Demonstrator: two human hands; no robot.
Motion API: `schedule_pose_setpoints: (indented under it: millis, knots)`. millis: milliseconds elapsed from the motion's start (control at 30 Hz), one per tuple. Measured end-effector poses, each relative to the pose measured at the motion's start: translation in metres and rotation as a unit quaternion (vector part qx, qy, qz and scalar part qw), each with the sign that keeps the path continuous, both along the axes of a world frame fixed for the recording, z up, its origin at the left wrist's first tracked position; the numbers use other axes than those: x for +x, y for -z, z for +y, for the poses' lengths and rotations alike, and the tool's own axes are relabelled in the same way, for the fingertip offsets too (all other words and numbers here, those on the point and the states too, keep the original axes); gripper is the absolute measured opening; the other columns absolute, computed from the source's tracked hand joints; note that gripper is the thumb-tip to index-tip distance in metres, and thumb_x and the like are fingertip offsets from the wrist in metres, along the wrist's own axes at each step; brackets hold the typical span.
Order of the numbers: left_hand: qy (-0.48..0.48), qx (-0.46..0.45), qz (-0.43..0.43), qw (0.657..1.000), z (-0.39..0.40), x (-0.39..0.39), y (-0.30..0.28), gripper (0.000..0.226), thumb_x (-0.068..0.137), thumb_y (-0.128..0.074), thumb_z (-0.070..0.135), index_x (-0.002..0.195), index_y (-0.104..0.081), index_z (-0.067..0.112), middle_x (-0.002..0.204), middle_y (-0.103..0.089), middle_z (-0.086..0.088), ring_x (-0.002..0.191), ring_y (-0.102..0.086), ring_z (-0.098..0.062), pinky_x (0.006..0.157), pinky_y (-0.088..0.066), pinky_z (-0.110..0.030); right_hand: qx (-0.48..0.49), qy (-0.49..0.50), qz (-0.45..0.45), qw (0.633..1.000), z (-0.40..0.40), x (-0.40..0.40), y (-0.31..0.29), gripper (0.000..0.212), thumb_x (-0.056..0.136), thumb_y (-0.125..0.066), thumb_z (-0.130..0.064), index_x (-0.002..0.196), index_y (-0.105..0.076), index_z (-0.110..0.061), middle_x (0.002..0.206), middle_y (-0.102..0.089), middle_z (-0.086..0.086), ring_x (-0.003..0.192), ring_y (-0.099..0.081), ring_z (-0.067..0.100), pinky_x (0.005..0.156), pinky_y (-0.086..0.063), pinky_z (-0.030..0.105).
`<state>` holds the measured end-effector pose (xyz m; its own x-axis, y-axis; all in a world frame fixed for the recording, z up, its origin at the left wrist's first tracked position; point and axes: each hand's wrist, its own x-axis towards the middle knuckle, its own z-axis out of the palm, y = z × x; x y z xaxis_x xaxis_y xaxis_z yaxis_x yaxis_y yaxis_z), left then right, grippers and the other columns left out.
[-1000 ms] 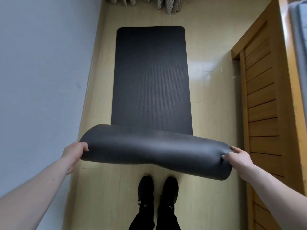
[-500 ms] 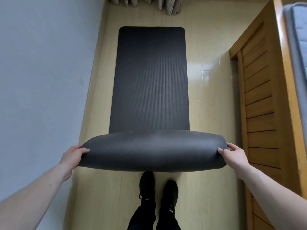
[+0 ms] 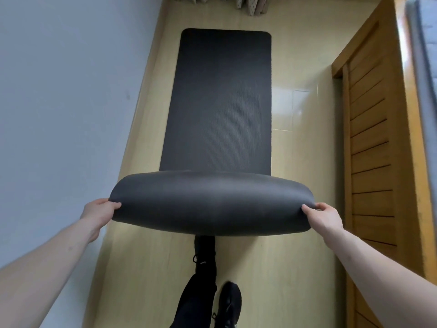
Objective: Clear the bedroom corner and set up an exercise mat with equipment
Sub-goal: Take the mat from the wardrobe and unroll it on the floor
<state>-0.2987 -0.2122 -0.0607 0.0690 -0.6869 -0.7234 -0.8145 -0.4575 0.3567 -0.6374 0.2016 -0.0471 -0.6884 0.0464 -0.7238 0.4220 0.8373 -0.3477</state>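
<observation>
A black ribbed exercise mat [image 3: 222,102] lies lengthwise on the pale wooden floor, its far end near the back wall. Its near end [image 3: 212,202] is lifted off the floor and curls over towards me. My left hand [image 3: 100,210] grips the near left corner, thumb on top. My right hand [image 3: 322,215] grips the near right corner the same way. Below the lifted end my two black shoes [image 3: 228,301] show, one ahead of the other.
A grey-blue wall [image 3: 59,114] runs close along the mat's left side. A slatted wooden bed frame [image 3: 373,162] with a grey mattress stands on the right. Patterned curtain hems [image 3: 255,5] hang at the far end. A strip of bare floor [image 3: 305,67] separates mat and frame.
The lifted end has levelled out and come towards me, with more mat lying flat behind it. My feet have stepped back, the right one behind the left.
</observation>
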Motion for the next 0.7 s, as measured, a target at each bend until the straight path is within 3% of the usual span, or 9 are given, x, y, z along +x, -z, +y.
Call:
schedule_pose_setpoints:
  millis: [100,233,367,467,567,700]
  knots:
    - [0.002,-0.002,0.004,1.000,0.018,0.010,-0.005,0.045,0.096,-0.065,0.025,0.137,-0.057,0.010,0.137,-0.058,-0.006,0.127,-0.053,-0.030,0.114,-0.040,-0.045,-0.004,0.007,0.005,1.000,0.018,0.015,-0.004,0.039,0.099,-0.064,-0.030,0.131,-0.058,-0.009,0.112,-0.063,0.009,0.103,-0.059,0.028,0.097,-0.052,0.044]
    - [0.008,0.000,0.023,1.000,0.037,0.020,-0.015,0.044,0.095,-0.065,0.022,0.136,-0.055,0.013,0.129,-0.058,-0.003,0.118,-0.055,-0.027,0.110,-0.043,-0.045,-0.009,0.017,0.023,1.000,0.035,0.042,-0.013,0.047,0.100,-0.060,-0.038,0.138,-0.053,-0.011,0.128,-0.062,0.013,0.109,-0.058,0.031,0.096,-0.050,0.044]
    - [0.006,0.016,0.015,1.000,0.048,0.042,-0.019,0.046,0.091,-0.069,0.024,0.133,-0.059,0.009,0.134,-0.056,-0.002,0.122,-0.052,-0.025,0.112,-0.042,-0.047,0.000,0.025,0.030,0.999,0.058,0.075,-0.010,0.035,0.097,-0.062,-0.041,0.119,-0.061,-0.013,0.115,-0.066,0.010,0.102,-0.060,0.030,0.094,-0.053,0.045]
    - [0.023,0.019,0.018,0.999,0.055,0.061,-0.012,0.046,0.090,-0.069,0.029,0.132,-0.059,0.014,0.136,-0.058,-0.001,0.112,-0.057,-0.023,0.105,-0.048,-0.045,-0.007,0.023,0.034,0.999,0.071,0.101,-0.004,0.042,0.099,-0.063,-0.037,0.129,-0.059,-0.009,0.111,-0.062,0.008,0.101,-0.057,0.027,0.093,-0.051,0.045]
    - [0.040,0.011,0.031,0.999,0.065,0.073,-0.004,0.038,0.097,-0.063,0.027,0.133,-0.056,0.018,0.131,-0.059,0.000,0.116,-0.057,-0.024,0.097,-0.051,-0.042,-0.023,0.017,0.041,0.999,0.078,0.123,0.001,0.049,0.100,-0.062,-0.035,0.141,-0.051,-0.010,0.127,-0.062,0.012,0.108,-0.059,0.029,0.097,-0.051,0.047]
    - [0.085,0.029,0.009,0.996,0.083,0.102,0.009,0.044,0.099,-0.060,0.031,0.141,-0.054,0.016,0.137,-0.059,-0.004,0.117,-0.058,-0.028,0.110,-0.045,-0.049,-0.021,-0.007,0.046,0.999,0.083,0.157,0.009,0.041,0.102,-0.060,-0.029,0.138,-0.055,-0.009,0.131,-0.063,0.013,0.118,-0.061,0.033,0.099,-0.052,0.047]
